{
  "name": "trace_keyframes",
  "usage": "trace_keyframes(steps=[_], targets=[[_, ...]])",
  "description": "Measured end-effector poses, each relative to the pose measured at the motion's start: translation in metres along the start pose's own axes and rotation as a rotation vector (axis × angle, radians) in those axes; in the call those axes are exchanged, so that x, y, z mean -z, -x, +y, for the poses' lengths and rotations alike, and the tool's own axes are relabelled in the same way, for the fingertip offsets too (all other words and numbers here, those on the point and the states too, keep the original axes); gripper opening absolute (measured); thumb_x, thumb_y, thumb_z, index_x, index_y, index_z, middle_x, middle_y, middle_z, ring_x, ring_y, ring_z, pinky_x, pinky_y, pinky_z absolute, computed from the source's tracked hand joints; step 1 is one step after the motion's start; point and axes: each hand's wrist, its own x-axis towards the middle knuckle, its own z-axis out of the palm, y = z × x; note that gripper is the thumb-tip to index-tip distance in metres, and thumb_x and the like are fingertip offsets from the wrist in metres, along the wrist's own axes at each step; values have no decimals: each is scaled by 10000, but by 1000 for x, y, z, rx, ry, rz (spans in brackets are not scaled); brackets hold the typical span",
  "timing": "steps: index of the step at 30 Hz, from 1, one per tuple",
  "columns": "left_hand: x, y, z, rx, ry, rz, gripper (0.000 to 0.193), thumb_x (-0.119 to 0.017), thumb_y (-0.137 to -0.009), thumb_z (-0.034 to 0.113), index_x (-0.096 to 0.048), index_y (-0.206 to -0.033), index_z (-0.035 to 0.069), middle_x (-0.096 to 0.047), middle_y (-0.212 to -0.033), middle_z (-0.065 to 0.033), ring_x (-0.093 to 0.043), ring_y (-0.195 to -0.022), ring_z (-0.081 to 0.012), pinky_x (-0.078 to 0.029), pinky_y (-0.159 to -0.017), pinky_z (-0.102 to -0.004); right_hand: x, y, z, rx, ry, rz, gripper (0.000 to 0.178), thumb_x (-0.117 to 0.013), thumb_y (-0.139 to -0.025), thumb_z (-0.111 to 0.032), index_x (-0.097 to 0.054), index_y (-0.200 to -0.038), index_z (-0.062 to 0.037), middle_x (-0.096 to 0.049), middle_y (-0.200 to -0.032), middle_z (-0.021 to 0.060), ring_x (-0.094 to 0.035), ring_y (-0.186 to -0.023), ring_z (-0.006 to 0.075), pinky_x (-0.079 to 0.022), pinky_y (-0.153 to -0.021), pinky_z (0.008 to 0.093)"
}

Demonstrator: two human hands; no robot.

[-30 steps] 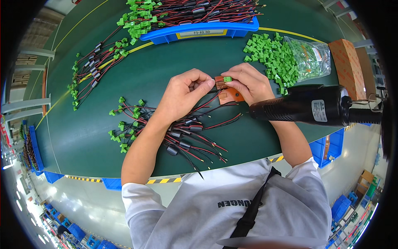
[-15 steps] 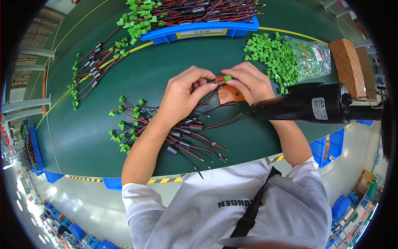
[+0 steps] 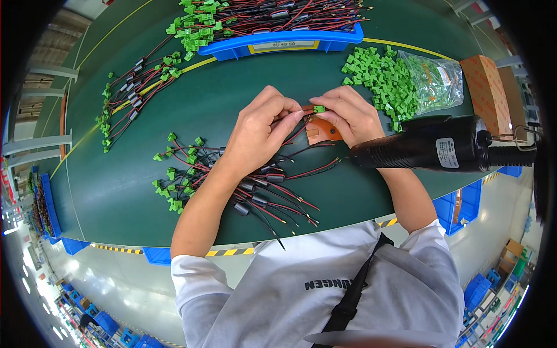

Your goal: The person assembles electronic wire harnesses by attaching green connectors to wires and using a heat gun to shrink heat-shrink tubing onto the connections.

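Note:
My left hand [image 3: 264, 124] pinches the end of a red and black wire pair [image 3: 306, 112] between thumb and fingers. Close by, my right hand [image 3: 351, 115] grips a small green terminal connector [image 3: 319, 109] in its fingertips, with the wire ends meeting its left side. Whether the wires sit inside the connector is too small to tell. Under both hands lies an orange-brown block [image 3: 318, 132]. A black electric screwdriver [image 3: 420, 145] lies level, its nose beside my right wrist. Below my left forearm spreads a bunch of wire harnesses [image 3: 255, 194] with black cylinders and green connectors.
A blue bin [image 3: 232, 49] heaped with harnesses stands at the back. Loose green connectors [image 3: 377, 81] spill from a clear plastic bag [image 3: 435, 87] at the right, beside a cardboard box [image 3: 486, 87]. More harnesses [image 3: 136, 90] lie at the far left of the green table [image 3: 116, 191].
My left fingers have shifted slightly, and the wires they pinch sit a little differently against the connector. My right hand has hardly moved and still holds the green connector.

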Motion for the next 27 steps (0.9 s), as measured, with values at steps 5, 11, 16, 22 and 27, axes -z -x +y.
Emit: trace_keyframes(steps=[5, 11, 16, 22, 27], targets=[[3, -2, 4, 106, 32, -62, 106, -706, -963, 67, -689, -1002, -30, -600, -911, -100, -648, -755, -206, -530, -692, -335, 0, 0, 2, 15, 17, 2, 286, -729, -890, -17, -736, -1175, -37, -665, -1054, 119, -669, -932, 272, -558, -794, 351], [2, -1, 0, 95, 9, -87, 119, -710, -959, 90, -687, -994, -21, -605, -897, -96, -649, -762, -213, -527, -693, -343, -1, 0, 0, 17, 18, -3, 296, -734, -881, -7, -735, -1175, -37, -659, -1050, 117, -662, -936, 276, -555, -801, 359], [-2, 1, -8, 54, 5, -91, 123, -691, -982, 91, -676, -1026, -23, -648, -933, -97, -652, -789, -171, -520, -691, -320, -1, -2, -3, 61, 2, 24, 300, -743, -866, 7, -722, -1163, -26, -694, -1031, 131, -678, -925, 296, -557, -795, 373], [0, -1, 0, 325, 182, -191, 149, -645, -1033, 104, -648, -1063, -42, -691, -850, -73, -629, -643, -107, -501, -585, -265, -2, -1, 4, 89, 65, 10, 290, -770, -826, 11, -718, -1110, -16, -699, -1011, 119, -684, -894, 298, -568, -764, 381], [0, -5, 3, 414, 209, -214, 162, -638, -1041, 124, -647, -1045, -38, -673, -754, -56, -604, -572, -91, -486, -534, -255, -8, -1, -2, 80, 140, 11, 274, -790, -795, 5, -736, -1063, -17, -667, -989, 102, -674, -866, 281, -568, -734, 364]])
